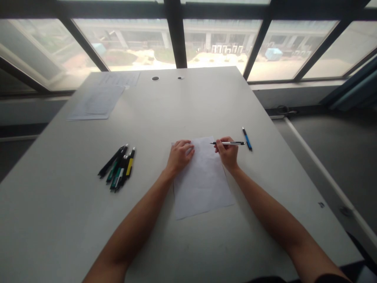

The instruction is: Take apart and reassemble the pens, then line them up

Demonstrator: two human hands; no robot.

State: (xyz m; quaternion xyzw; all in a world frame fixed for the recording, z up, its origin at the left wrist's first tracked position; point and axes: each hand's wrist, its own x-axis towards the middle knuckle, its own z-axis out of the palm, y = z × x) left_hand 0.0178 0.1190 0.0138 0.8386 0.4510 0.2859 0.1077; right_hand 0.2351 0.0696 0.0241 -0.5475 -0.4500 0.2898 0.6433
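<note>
A sheet of white paper (203, 188) lies on the table in front of me. Flat on its upper left part rests my left hand (180, 154), fingers stretched out and holding nothing. My right hand (227, 153) grips a white and black pen (235, 143) over the paper's upper right edge. The pen's tip points left, just above or on the sheet; I cannot tell if it touches. Right of that hand lies a blue and black pen (247, 139). A heap of several pens (119, 169), black, green and yellow, lies to the left.
The white table (182, 251) reaches to the windows. More sheets of paper (97, 102) are stacked at its far left. Two round holes, a larger one (155, 78) and a smaller one (180, 78), are near the far edge. Beyond the right edge, a white pipe (321, 167) runs along the floor.
</note>
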